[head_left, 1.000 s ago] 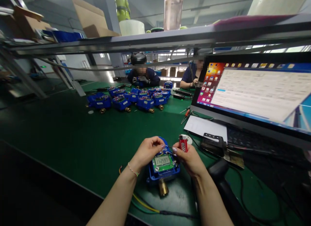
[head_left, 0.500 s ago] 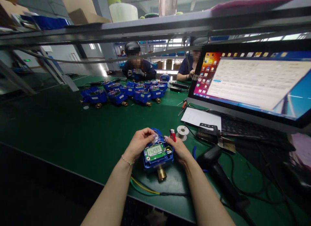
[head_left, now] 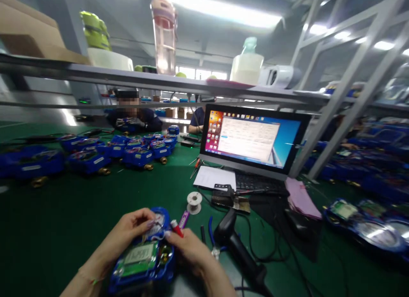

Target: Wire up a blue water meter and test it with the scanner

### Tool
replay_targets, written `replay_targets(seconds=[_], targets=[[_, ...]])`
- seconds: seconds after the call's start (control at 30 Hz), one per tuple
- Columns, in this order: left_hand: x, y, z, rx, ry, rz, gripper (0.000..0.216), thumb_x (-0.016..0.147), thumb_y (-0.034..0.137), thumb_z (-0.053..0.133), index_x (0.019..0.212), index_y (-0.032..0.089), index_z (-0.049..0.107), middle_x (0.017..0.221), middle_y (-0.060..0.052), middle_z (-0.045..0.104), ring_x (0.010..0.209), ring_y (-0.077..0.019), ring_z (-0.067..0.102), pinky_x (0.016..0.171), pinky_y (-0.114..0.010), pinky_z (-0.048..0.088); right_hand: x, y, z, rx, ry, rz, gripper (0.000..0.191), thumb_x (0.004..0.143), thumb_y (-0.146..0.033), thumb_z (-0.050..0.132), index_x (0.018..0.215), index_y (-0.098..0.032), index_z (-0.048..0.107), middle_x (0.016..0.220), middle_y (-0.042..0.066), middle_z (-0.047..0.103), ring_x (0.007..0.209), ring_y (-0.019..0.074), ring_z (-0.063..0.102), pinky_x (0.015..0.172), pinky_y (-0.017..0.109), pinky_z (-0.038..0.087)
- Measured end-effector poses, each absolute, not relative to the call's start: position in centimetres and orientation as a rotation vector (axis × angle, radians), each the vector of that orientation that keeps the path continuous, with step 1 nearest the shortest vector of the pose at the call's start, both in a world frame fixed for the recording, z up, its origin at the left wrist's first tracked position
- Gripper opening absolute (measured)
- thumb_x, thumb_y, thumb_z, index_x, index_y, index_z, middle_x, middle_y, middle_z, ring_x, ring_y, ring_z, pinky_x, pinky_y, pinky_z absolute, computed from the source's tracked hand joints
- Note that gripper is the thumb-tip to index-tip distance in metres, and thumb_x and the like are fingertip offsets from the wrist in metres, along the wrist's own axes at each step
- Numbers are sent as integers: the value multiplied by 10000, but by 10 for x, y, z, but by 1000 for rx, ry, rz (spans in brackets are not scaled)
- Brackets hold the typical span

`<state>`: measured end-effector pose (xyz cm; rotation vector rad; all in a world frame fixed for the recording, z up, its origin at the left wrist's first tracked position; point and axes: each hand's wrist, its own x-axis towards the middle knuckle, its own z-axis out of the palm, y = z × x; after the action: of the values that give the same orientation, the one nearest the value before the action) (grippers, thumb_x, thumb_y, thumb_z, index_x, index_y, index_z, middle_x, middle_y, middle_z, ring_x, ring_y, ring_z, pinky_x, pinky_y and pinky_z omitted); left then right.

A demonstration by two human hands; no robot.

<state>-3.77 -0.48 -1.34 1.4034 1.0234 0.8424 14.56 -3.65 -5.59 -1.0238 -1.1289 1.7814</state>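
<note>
A meter (head_left: 142, 256) sits under my fingers (head_left: 150, 223). Just beyond them lies a wire spool (head_left: 194, 201), with a scanner (head_left: 238, 246) to their right. Far ahead stands a monitor (head_left: 252, 139); more meters (head_left: 137, 154) lie ahead-left.

One camera sits on the person's head, facing forward over the green felt-covered surface (head_left: 64, 229), close above the two hands at the lower edge and far toward the black flat monitor (head_left: 252, 137).

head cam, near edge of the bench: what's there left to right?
left hand → blue meter → right hand → black scanner → pink paper stack → open meters at far right
</note>
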Motion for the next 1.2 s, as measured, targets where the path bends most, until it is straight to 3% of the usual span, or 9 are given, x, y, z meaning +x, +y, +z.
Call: replay_targets(seconds=[0.1,0.17,0.3,0.4,0.5,0.6,0.7,1.2], targets=[[-43,8,-25,1517,951,764,354,698,499,638,715,155,556,762,-12,500,736,-159,459,668,-226,373,144,-39,-72,-1029,-1073,1790,614,583,-781,478,598,-168,463,418,-90,335,323,27,261,331,186,182],[-43,13,-29,1576,926,730,346,715,510,612,707,167,566,769,-14,501,755,-173,466,682,-233,378,143,-36,-80,-994,-1027,1695,666,575,-825,407,639,-165,464,474,-72,398,313,24,296,303,180,181],[-39,11,-26,1652,946,711,329,729,505,587,692,178,589,767,-20,502,765,-187,472,702,-245,381,144,-29,-85,-827,-952,1562,634,611,-730,532,855,-145,509,665,-27,517,405,24,426,356,159,273],[-36,7,-19,1711,981,692,331,734,502,573,711,173,599,793,-33,516,783,-200,480,723,-256,381,148,-28,-79,-812,-903,1584,620,600,-685,593,896,-147,504,598,-41,518,429,38,444,393,157,308],[-36,2,-13,1727,1011,682,333,748,494,555,725,165,596,803,-35,518,778,-195,478,724,-250,374,151,-31,-72,-907,-873,1641,581,620,-711,544,771,-150,520,449,-75,430,344,32,350,323,151,201],[-35,-2,-8,1720,1020,708,317,748,471,563,726,155,588,791,-30,511,767,-181,468,719,-242,364,152,-33,-66,-954,-819,1811,648,710,-763,317,511,-162,455,321,-66,329,261,36,260,282,170,116],[-33,-4,-5,1693,1018,726,298,732,436,588,728,138,583,771,-31,517,744,-170,465,697,-245,360,151,-34,-62,-903,-808,1972,696,794,-698,151,392,-177,377,259,-55,253,226,39,209,272,174,110],[-28,-2,-11,1594,922,836,249,676,335,662,756,105,611,769,-45,579,698,-135,492,652,-229,362,157,-26,-51,-1093,-1205,1969,579,801,-563,261,359,-195,327,255,-61,246,223,30,182,265,178,99]])
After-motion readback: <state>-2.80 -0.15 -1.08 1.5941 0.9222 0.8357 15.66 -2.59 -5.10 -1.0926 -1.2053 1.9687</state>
